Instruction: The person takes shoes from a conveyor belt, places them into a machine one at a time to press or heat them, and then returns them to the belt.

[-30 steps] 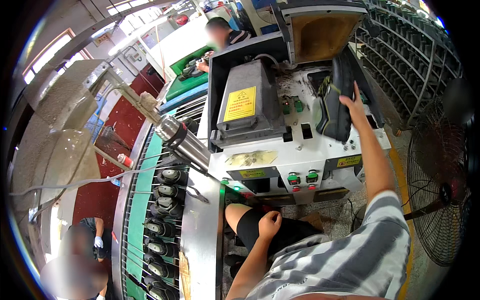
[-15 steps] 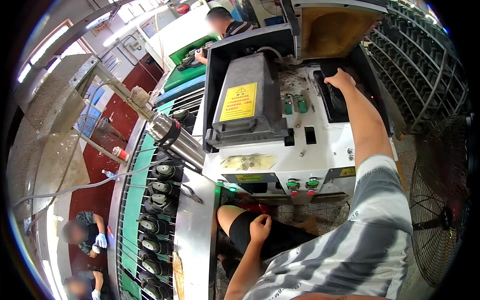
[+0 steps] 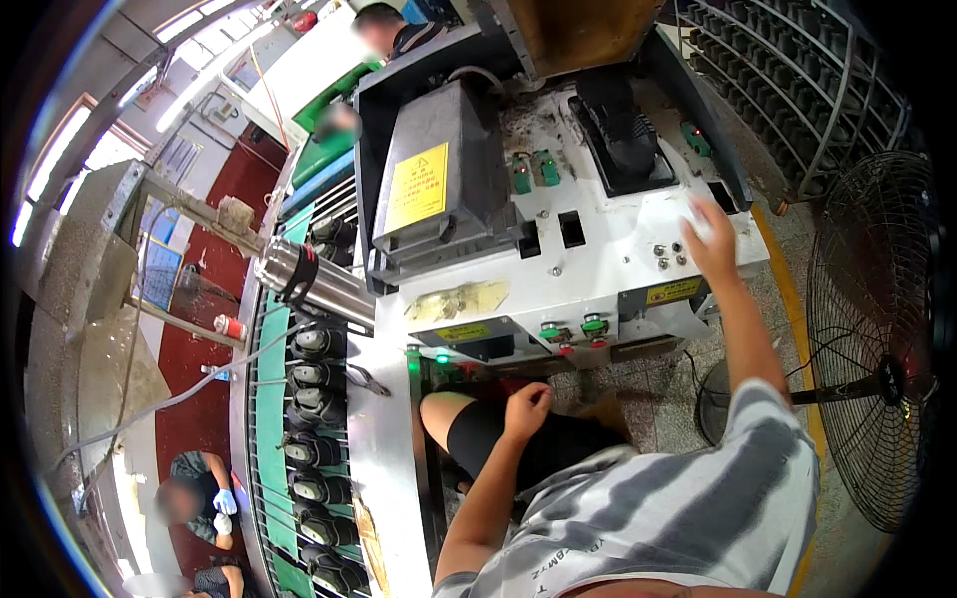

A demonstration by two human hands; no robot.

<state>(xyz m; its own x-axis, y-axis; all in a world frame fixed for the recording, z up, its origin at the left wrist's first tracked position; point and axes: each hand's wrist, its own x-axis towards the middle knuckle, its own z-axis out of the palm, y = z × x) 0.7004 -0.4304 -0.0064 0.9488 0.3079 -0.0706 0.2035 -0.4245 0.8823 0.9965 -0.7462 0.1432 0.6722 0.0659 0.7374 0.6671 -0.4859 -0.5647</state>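
Note:
My right hand [image 3: 710,239], smeared by motion, is over the white top of a press machine [image 3: 588,234], close to its front right corner. Just beyond it a black shoe [image 3: 620,130] lies on a dark ridged pad [image 3: 653,177], apart from the hand. My left hand [image 3: 528,411] hovers over my lap in front of the machine, its fingers curled in with nothing visible in them. Green and red push buttons [image 3: 594,325] sit on the machine's front, beyond my left hand.
A raised lid [image 3: 578,35] stands behind the shoe; a dark cover [image 3: 439,169] is at left. Several shoes [image 3: 317,448] line a roller conveyor [image 3: 269,399]. A floor fan [image 3: 877,379] and a shoe rack [image 3: 788,90] are at right. Co-workers [image 3: 199,488] are across the conveyor and behind the machine.
My right hand has left the black shoe and drawn back toward the machine's front right corner. The shoe stays on its pad. My view has shifted right; my left hand remains over my lap.

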